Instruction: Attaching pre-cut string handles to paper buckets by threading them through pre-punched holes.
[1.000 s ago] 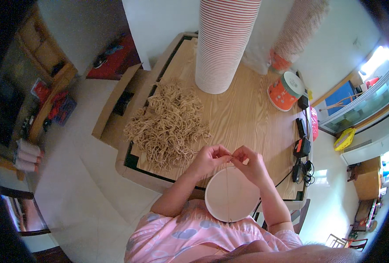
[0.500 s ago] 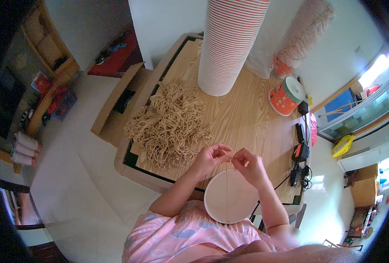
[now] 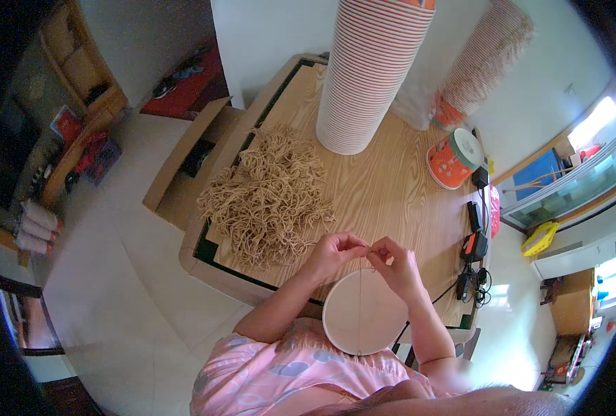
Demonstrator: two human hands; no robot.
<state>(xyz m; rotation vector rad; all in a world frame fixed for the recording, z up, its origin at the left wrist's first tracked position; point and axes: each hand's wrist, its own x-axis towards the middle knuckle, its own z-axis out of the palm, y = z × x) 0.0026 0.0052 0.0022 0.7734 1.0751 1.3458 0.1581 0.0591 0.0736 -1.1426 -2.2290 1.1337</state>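
Head: two hands [image 3: 330,258] [image 3: 399,272]; one string [image 3: 360,312]

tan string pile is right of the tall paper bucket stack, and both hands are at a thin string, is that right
The side is wrong: in the head view, the tan string pile lies left of the tall paper bucket stack. The left hand and right hand are indeed at a thin string.

On the wood-grained table [image 3: 384,197] before me sit a cord heap [image 3: 266,197] to my left, a tub stack [image 3: 374,76], a bagged stack [image 3: 484,69], an upturned orange tub [image 3: 452,161] and, rightward, black adapters [image 3: 473,217].
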